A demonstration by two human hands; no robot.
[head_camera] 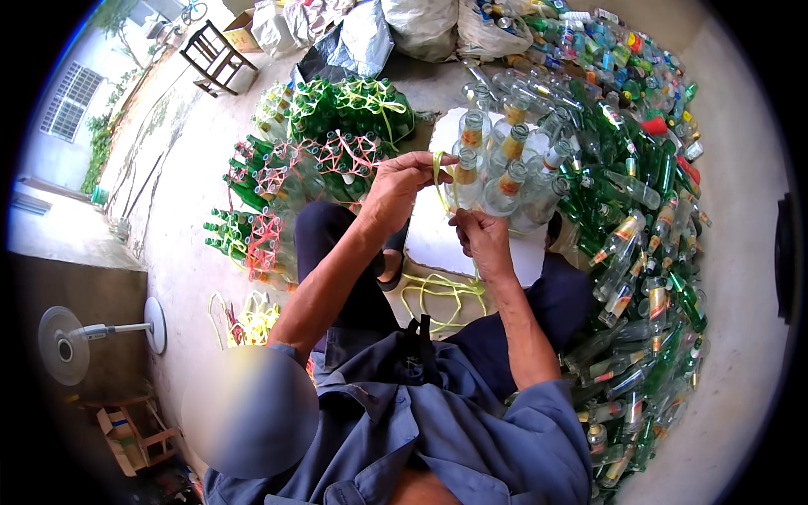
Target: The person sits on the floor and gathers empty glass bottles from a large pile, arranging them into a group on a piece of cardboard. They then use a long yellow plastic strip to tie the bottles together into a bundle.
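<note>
Several clear glass bottles [503,189] with orange labels stand upright in a close group on a white board [429,246] before me. A loop of yellow-green plastic twine [440,189] hangs beside the nearest bottles. My left hand [404,183] pinches the top of this loop near a bottle's neck. Lower down, my right hand [483,237] grips the same twine between thumb and fingers. A slack length of twine [442,293] runs below the right hand and lies coiled on the floor between my legs.
Bundles of green bottles [347,104] tied with twine stand to the left. Loose glass bottles [631,252] are heaped along the right, with plastic bottles [606,50] behind. More twine [252,322] lies by my left leg. Beyond are a standing fan [66,347], a wooden chair [214,60] and stuffed sacks [420,28].
</note>
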